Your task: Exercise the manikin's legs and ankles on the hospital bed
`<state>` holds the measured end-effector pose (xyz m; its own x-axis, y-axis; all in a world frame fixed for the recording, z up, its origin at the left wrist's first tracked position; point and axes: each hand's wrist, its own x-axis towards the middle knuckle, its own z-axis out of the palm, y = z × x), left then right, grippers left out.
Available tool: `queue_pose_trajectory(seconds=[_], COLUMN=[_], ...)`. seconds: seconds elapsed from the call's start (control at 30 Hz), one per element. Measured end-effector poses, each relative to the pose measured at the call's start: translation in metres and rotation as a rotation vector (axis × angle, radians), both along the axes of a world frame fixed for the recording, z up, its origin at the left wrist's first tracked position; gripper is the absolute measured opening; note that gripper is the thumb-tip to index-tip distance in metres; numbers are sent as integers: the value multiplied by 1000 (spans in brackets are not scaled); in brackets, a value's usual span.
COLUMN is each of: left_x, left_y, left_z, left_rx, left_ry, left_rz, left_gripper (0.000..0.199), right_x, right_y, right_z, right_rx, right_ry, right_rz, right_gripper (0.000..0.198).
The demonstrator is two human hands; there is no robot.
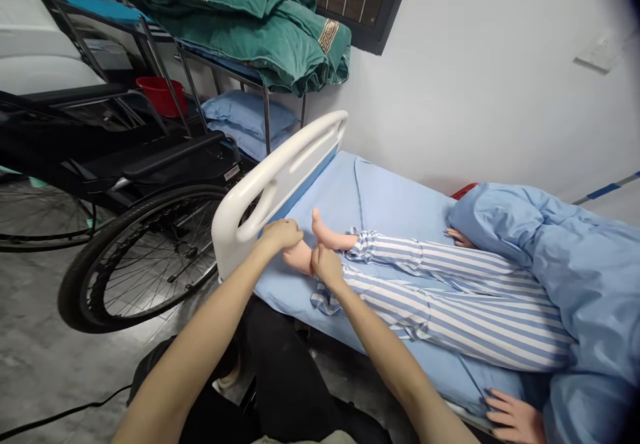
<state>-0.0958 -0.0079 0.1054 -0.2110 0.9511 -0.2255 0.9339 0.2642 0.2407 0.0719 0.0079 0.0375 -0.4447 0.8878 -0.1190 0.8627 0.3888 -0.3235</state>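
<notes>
Person's forearms (200, 344) nearest. Left hand (283, 233) curled over the near foot (299, 259) at its toe end; right hand (327, 265) wrapped round the ankle. Foot lies by mattress's near edge, right of footboard (227, 224); sheet (390, 194) extends beyond far foot (331, 239).

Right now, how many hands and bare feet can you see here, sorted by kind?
Hands at work: 2 (left hand, right hand)
Hands of the lying figure: 2 (near hand, far hand)
Bare feet of the lying figure: 2 (near foot, far foot)
Total: 6
</notes>
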Motion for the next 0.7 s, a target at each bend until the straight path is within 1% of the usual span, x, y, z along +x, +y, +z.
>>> queue_pose_trajectory(seconds=[0.07,0.13,0.23,0.37,0.43,0.5,0.57,0.63,0.7], left_x=[13,26,37,38,37,34,32,29,29], left_y=[-12,-24,-36,-43,-42,-38,-29,-19,-10], left_z=[-7,-16,-31,-45,-45,-39,-28,-16,-5], left_rx=[204,392,566,709,701,621,505,389,313], left_ry=[93,169,222,275,294,289,253,215,166], left_rz=[69,87,16,-153,-209,-228,-227,-205,-169], left_gripper=[43,40,34,29,28,27,29,31,32], right_x=[0,0,0,0,0,1,1,1,1], right_y=[0,0,0,-2,-3,-3,-2,-1,0], right_z=[-1,-1,-1,2,3,2,2,2,3], right_rx=[-11,-3,12,-7,12,42,50,25,-4], right_ry=[-2,-2,3,-1,-20,-46,-63,-75,-82], right_rz=[-5,7,7,-22,-5,29,72,99,85], right_gripper=[30,30,32,32,32,32,32,32,33])
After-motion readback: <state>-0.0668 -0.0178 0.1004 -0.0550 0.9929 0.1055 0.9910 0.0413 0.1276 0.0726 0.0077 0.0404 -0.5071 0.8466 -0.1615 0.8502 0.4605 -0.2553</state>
